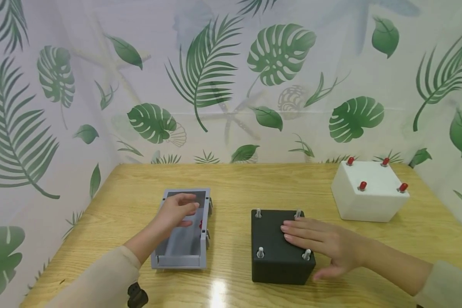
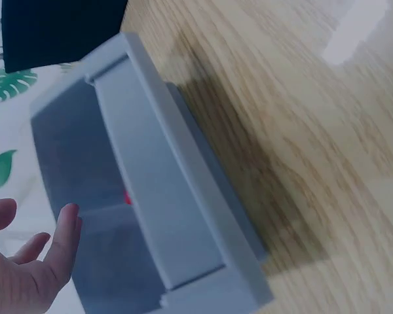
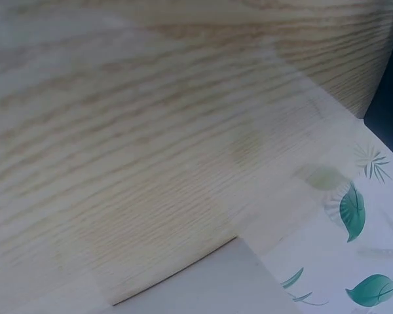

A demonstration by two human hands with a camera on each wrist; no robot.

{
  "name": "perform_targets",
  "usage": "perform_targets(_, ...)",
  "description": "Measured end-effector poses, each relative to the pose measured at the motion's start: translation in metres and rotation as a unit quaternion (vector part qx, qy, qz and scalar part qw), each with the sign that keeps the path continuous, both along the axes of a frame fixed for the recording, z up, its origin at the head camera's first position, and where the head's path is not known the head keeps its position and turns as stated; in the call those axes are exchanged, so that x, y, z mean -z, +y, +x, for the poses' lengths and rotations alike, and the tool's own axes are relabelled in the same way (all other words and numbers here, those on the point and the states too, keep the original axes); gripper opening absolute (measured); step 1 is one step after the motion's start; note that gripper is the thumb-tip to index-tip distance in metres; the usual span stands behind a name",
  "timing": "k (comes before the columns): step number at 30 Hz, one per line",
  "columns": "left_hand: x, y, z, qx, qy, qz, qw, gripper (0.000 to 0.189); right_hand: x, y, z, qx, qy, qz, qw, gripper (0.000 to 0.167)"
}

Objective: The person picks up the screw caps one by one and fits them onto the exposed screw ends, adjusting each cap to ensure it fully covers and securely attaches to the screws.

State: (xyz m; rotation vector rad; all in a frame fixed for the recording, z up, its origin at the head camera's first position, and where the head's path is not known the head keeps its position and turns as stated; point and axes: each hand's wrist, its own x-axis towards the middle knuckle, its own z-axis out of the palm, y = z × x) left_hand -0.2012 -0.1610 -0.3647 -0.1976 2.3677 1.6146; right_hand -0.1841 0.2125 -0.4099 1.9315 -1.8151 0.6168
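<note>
My left hand (image 1: 177,210) hovers over a grey plastic bin (image 1: 181,261), its fingers loosely bent and nothing between them. In the left wrist view the same hand (image 2: 36,271) shows beside the bin's long wall (image 2: 160,176). A small red piece (image 1: 201,224) lies inside the bin along its right wall. To the right, my right hand (image 1: 327,241) rests with straight fingers on top of a black block (image 1: 271,233). Upright metal studs (image 1: 260,252) stand at that block's corners; the hand's fingertips lie near the far right one.
A white block (image 1: 369,207) stands at the back right, with red caps (image 1: 363,185) on its corner posts. Everything sits on a wood-grain table (image 1: 231,184). Behind it and at both sides hangs a leaf-patterned cloth (image 1: 231,141).
</note>
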Motion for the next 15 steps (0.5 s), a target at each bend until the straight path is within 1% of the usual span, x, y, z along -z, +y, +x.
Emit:
perform_targets(4, 0.006, -0.003, -0.008, 0.001, -0.017, -0.001, 0.9999, 0.043, 0.000, -0.003, -0.003, 0.000, 0.009, 0.004, 1.0000, 0.076)
perform_targets(7, 0.010, -0.005, -0.014, 0.003, -0.030, -0.001, 0.9996, 0.042, 0.000, -0.008, -0.006, -0.010, 0.016, -0.001, 0.9998, 0.077)
perform_targets(10, 0.016, -0.005, -0.019, 0.005, -0.034, 0.006, 0.9994, 0.041, 0.000, -0.013, -0.008, -0.019, 0.024, -0.005, 0.9995, 0.078)
perform_targets(15, 0.025, -0.005, -0.026, 0.001, -0.039, 0.014, 0.9992, 0.038, 0.003, -0.013, -0.009, -0.015, 0.019, 0.005, 0.9997, 0.078)
